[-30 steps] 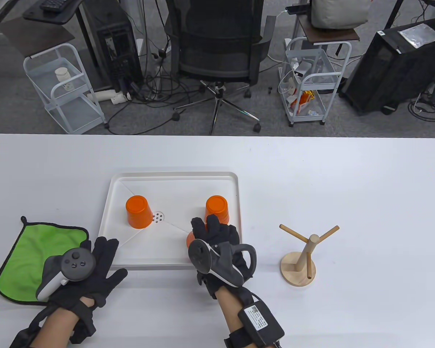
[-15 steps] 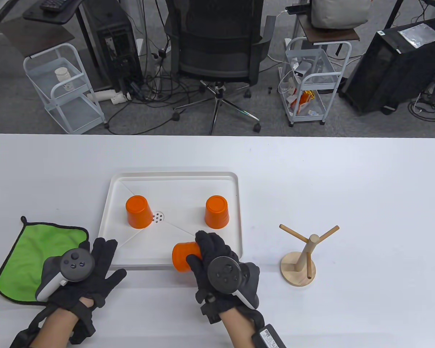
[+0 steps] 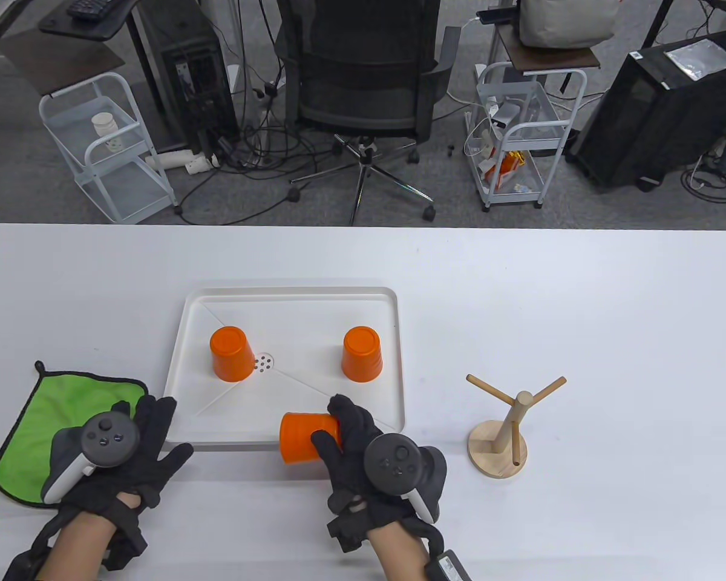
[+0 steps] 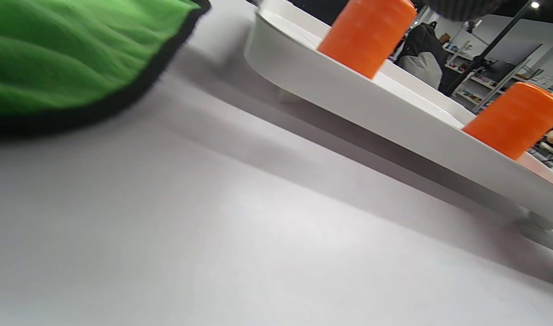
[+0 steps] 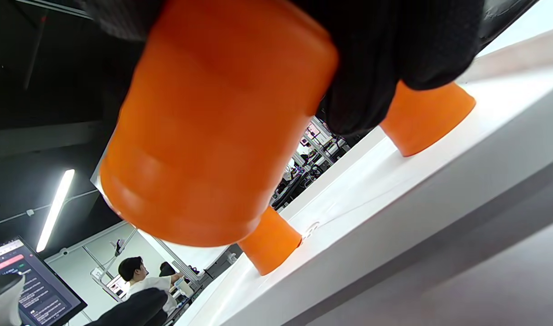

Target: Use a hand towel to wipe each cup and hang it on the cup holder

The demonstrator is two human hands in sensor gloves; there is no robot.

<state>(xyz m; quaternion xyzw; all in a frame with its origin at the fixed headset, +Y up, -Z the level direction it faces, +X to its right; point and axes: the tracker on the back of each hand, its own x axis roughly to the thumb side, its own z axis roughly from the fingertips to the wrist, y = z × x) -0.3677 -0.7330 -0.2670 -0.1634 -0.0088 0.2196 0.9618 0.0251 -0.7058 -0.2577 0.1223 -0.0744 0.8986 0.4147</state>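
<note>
My right hand [image 3: 339,433] grips an orange cup [image 3: 299,437] lying sideways over the front rim of the white tray [image 3: 290,296]; in the right wrist view the cup [image 5: 204,136] fills the frame under my gloved fingers [image 5: 394,54]. Two more orange cups stand upside down in the tray, one left [image 3: 231,353] and one right [image 3: 362,353]. My left hand [image 3: 145,436] lies flat, fingers spread, on the table at the right edge of the green hand towel [image 3: 48,411]. The wooden cup holder [image 3: 499,433] stands right of the tray with bare pegs.
The left wrist view shows the towel's edge [image 4: 54,68], the tray rim [image 4: 394,113] and both standing cups [image 4: 369,31] [image 4: 514,120]. Beyond the table's far edge are an office chair [image 3: 363,91] and two white carts [image 3: 106,145] [image 3: 517,130].
My right hand closed on the front cup, tipped it sideways and drew it toward me and left, off the tray floor. My left hand slid slightly left and back onto the towel's edge.
</note>
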